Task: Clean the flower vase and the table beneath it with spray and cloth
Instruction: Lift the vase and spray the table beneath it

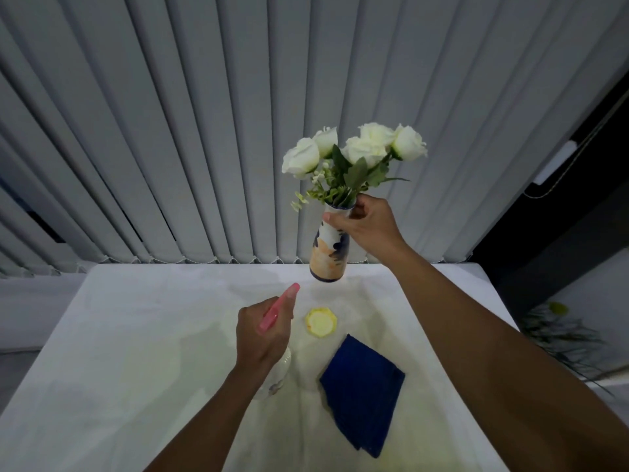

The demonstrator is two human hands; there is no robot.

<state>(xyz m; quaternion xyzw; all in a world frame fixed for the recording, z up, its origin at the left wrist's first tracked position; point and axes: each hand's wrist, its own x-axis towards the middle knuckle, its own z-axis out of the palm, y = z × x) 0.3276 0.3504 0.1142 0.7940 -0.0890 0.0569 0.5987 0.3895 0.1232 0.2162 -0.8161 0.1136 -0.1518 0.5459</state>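
My right hand [369, 223] grips the neck of a white vase [329, 258] with orange and blue patches, holding it lifted above the far part of the white table [136, 352]. White roses [357, 149] stand in the vase. My left hand [262, 330] holds a clear spray bottle with a pink nozzle [277, 310]; the nozzle points up toward the vase base. A folded dark blue cloth [362, 395] lies on the table to the right of my left forearm.
A small pale yellow coaster [321, 322] lies on the table just below the lifted vase. Grey vertical blinds [204, 131] hang behind the table. A green plant [561, 332] sits beyond the table's right edge.
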